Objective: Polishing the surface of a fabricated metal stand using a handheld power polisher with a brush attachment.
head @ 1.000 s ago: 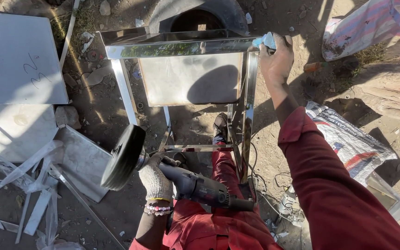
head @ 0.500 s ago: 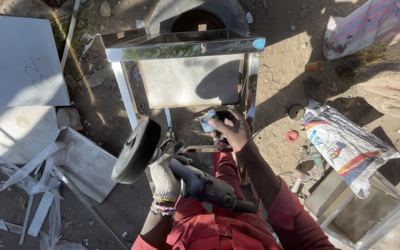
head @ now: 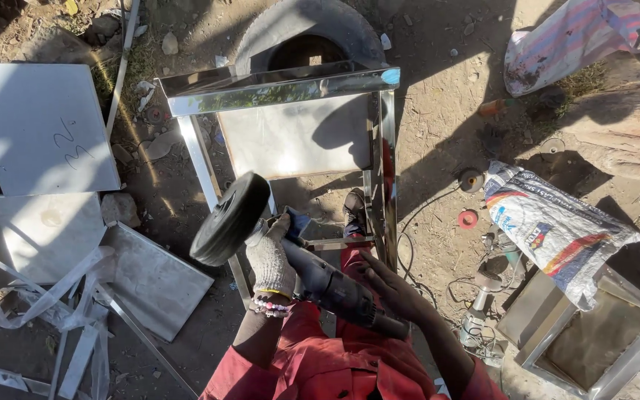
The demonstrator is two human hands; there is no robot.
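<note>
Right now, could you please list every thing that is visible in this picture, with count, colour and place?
Power tool with round wheel: one, black, centre, held in both hands.
Metal frame: one, shiny silver, upper centre, standing on dirt.
Tyre: one, grey, behind the frame.
Flat panels: several, white and grey, left side.
Metal strips: a loose pile, silver, lower left.
Woven sack: one, white with coloured print, right.
Striped bag: one, pink and blue, upper right.
Metal box: one, silver, lower right.
Small disc: one, red, on the ground, right of the frame.
Left hand: gloved, grey, at the tool's head.
Right hand: bare, on the tool's body.
</note>
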